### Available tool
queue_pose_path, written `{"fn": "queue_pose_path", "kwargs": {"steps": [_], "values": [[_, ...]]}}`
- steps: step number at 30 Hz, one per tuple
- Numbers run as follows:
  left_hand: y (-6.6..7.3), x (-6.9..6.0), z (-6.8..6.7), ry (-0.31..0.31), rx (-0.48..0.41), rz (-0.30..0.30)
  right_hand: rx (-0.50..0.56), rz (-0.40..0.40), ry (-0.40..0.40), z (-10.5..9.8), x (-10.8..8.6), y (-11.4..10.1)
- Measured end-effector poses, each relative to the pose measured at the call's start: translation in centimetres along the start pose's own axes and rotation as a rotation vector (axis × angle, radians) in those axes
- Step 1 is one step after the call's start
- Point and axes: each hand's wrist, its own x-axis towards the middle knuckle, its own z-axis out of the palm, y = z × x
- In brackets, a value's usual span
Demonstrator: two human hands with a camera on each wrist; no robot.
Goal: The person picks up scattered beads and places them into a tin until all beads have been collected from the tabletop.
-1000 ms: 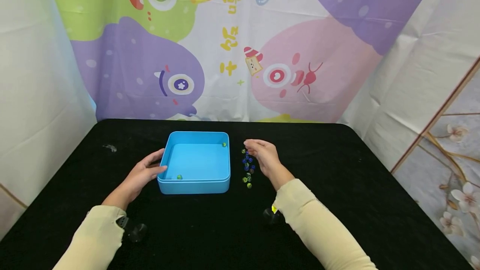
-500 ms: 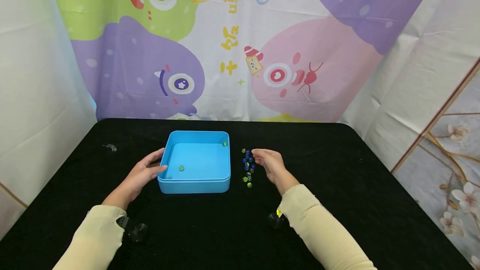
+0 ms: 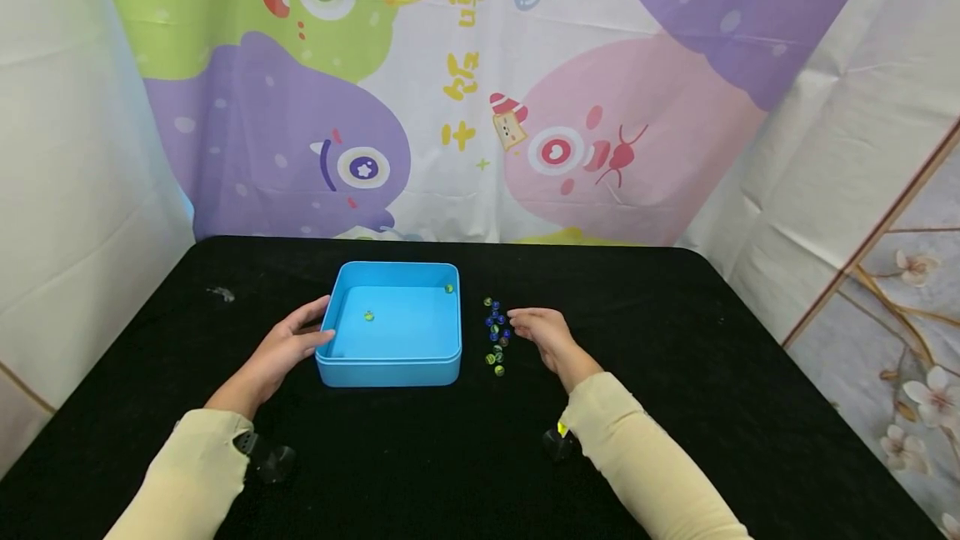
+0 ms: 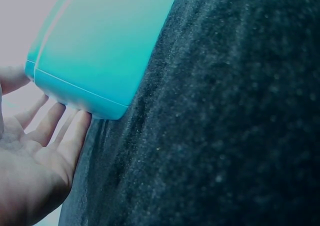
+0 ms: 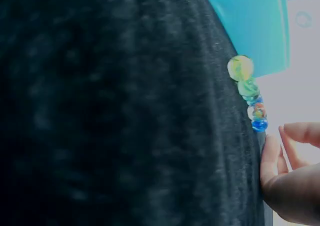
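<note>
A square blue box (image 3: 390,373) without a lid stands on the black table, with two green-yellow marbles in it. One marble (image 3: 449,288) is by the far right corner; the other marble (image 3: 368,316) is on the left part of the floor. My left hand (image 3: 288,340) holds the box's left side, thumb over the rim and fingers against the outer wall (image 4: 95,51). Right of the box lies a loose row of marbles (image 3: 493,320), blue, green and yellow. Just right of them hovers my right hand (image 3: 551,340), fingers loosely bent, with a gap between thumb and fingers (image 5: 271,153) and nothing seen between.
A small clear scrap (image 3: 221,294) lies on the black cloth (image 3: 420,465) at the far left. A cartoon-printed curtain (image 3: 465,190) hangs behind the table. Dark wrist devices (image 3: 277,463) sit under both sleeves.
My right hand has drawn back toward me and to the right, beside the marble row. Inside the box, one marble has rolled away from the near left corner. My left hand stays put.
</note>
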Motion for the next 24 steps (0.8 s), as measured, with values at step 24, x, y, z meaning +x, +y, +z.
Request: {"fn": "queue_pose_path", "kwargs": {"steps": [24], "values": [[-0.38,0.00,-0.11,-0.010,-0.007,0.025,-0.422,-0.144,-0.070,0.30,-0.82,0.10]]}}
